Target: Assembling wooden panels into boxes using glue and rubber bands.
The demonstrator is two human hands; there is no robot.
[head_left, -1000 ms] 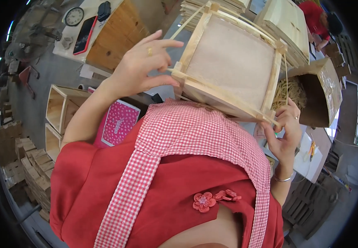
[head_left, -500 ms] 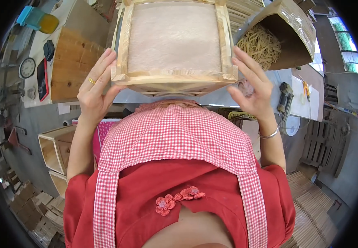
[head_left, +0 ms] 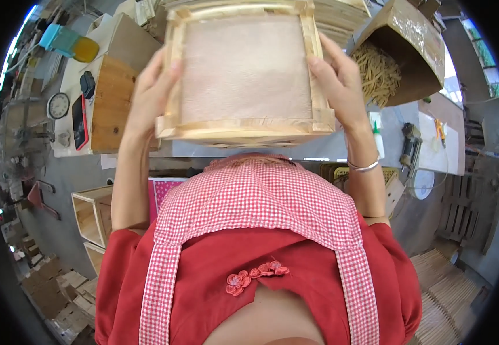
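A square wooden box (head_left: 246, 69) with a pale flat panel set in a light wooden frame is in front of me at the top middle, slightly blurred. Slatted or crossed strips show dimly under its near edge. My left hand (head_left: 153, 89) grips the box's left side, thumb over the frame and fingers hidden behind. On the right side, my right hand (head_left: 341, 80) holds it the same way, thumb on the frame. A silver bangle sits on my right wrist.
An open cardboard box (head_left: 413, 52) holding tan strips (head_left: 376, 75) lies right of the wooden box. Nearby are a green-white bottle (head_left: 376, 138) and a power tool (head_left: 410, 144). At left stand a phone (head_left: 80, 122), a round clock (head_left: 58, 106) and a blue-lidded jar (head_left: 68, 43).
Both hands have moved forward along the box's sides and closed on it; before, they were at its near corners with fingers spread. My view has shifted slightly.
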